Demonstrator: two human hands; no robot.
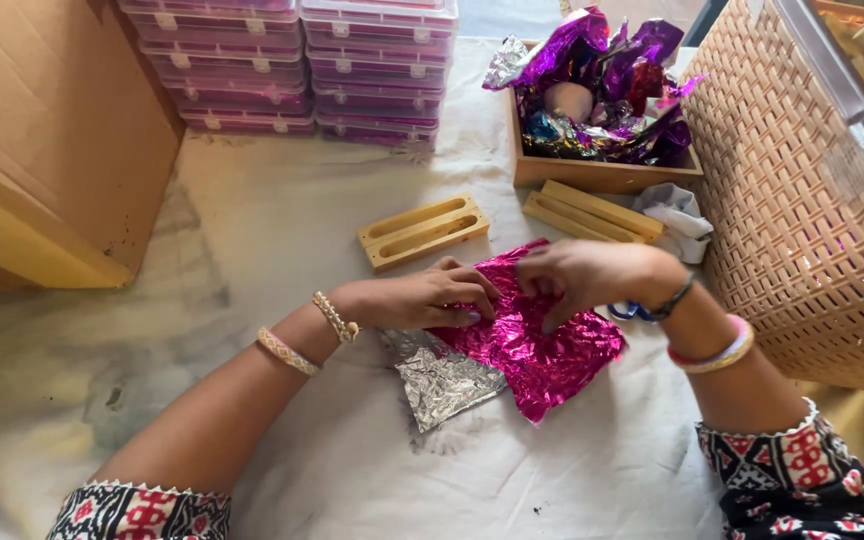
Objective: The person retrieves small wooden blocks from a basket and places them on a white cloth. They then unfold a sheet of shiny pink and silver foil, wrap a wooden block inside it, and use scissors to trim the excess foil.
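Note:
A crinkled pink foil sheet (pixel 542 355) lies on the white cloth, with a silver foil sheet (pixel 444 382) partly under its left edge. My left hand (pixel 422 298) rests on the pink foil's upper left part, fingers pressing it down. My right hand (pixel 587 278) bends over the foil's upper right edge, fingertips pinching or folding it. What lies beneath the foil under my hands is hidden.
A slotted wooden mould (pixel 422 231) lies just beyond my hands, another wooden mould (pixel 586 212) to its right. Behind is a wooden tray (pixel 592 172) of purple foil scraps, stacked clear plastic boxes (pixel 292 65), a cardboard box (pixel 52 140) at left, a woven basket (pixel 802 200) at right.

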